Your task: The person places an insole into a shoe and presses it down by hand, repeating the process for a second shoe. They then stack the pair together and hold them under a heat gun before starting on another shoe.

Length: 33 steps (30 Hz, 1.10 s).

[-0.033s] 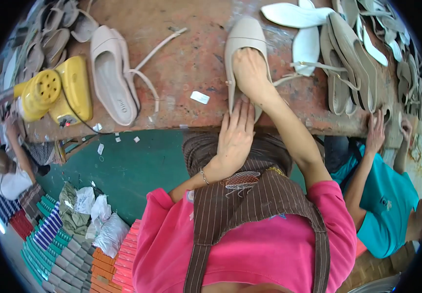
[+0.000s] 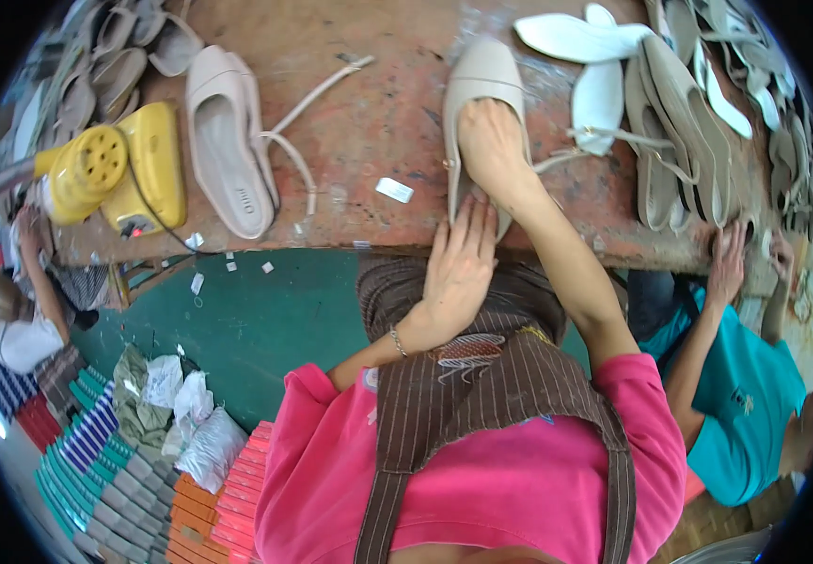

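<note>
A beige closed-toe flat shoe (image 2: 484, 70) lies on the worn reddish table, its toe pointing away from me. My right hand (image 2: 494, 141) reaches down inside it, the fingers hidden under the toe part. At the heel end, my left hand (image 2: 464, 254) rests with its fingers stretched out, the fingertips on the shoe's back edge and beside my right wrist. A thin beige strap (image 2: 561, 160) runs from the shoe's right side. To the left lies a pair of beige shoes (image 2: 228, 169), with a loose strap (image 2: 317, 99) trailing off it.
A yellow device (image 2: 157, 169) with a cord stands at the left. White insole-shaped pieces (image 2: 599, 99) and more beige shoes (image 2: 684, 122) crowd the right. A small white label (image 2: 394, 190) lies mid-table. Co-workers in teal (image 2: 740, 404) and white (image 2: 30, 334) sit either side.
The table and everything on it appear slightly farther right in the picture. Both hands keep their places on the shoe.
</note>
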Motion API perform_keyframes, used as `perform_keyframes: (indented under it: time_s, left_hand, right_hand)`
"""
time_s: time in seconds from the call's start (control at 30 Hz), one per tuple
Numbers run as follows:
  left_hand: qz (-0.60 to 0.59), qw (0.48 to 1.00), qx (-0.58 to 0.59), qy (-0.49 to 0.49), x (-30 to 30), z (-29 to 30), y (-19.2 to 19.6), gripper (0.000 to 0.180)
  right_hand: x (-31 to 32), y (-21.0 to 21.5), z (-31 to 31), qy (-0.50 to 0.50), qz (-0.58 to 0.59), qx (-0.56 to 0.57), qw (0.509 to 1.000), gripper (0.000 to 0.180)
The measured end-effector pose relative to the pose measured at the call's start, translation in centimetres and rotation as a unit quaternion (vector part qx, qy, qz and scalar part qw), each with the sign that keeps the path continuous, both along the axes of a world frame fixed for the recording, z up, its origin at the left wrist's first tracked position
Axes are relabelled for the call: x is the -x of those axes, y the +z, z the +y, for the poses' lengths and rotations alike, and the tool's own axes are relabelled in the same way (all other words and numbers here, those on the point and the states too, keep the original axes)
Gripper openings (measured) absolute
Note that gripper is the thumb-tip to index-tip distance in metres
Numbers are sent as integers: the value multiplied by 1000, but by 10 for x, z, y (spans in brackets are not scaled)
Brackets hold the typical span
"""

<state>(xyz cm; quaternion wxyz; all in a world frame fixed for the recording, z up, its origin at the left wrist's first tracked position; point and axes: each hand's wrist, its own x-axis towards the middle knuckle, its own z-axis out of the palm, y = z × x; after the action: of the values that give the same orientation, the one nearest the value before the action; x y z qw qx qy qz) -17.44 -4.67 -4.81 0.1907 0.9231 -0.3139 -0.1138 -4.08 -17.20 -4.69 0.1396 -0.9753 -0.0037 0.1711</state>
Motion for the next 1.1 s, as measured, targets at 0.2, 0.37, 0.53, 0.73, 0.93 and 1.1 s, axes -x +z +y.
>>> perform_keyframes:
  time_s: [0.2, 0.37, 0.53, 0.73, 0.93, 1.1]
  left_hand:
    - [-28, 996, 73, 37, -1, -7, 4, 63]
    - [-97, 943, 272, 165, -24, 13, 8, 25]
    - [94, 964, 116, 220, -53, 13, 11, 29]
    - [95, 936, 236, 244, -86, 58, 42, 11]
    - [-345, 863, 168, 328, -152, 167, 78, 25]
    - [-211, 911, 49, 350, -149, 239, 3, 31]
  right_hand:
    - [12, -13, -7, 46, -133, 71, 987, 24]
    - [29, -2, -11, 86, -204, 35, 975, 20]
    - [82, 38, -38, -116, -315, -203, 920, 30]
    - [109, 17, -76, -338, -305, -343, 821, 28]
    - [119, -21, -60, -195, -335, -186, 903, 32]
    - [116, -35, -47, -169, -356, -133, 909, 35]
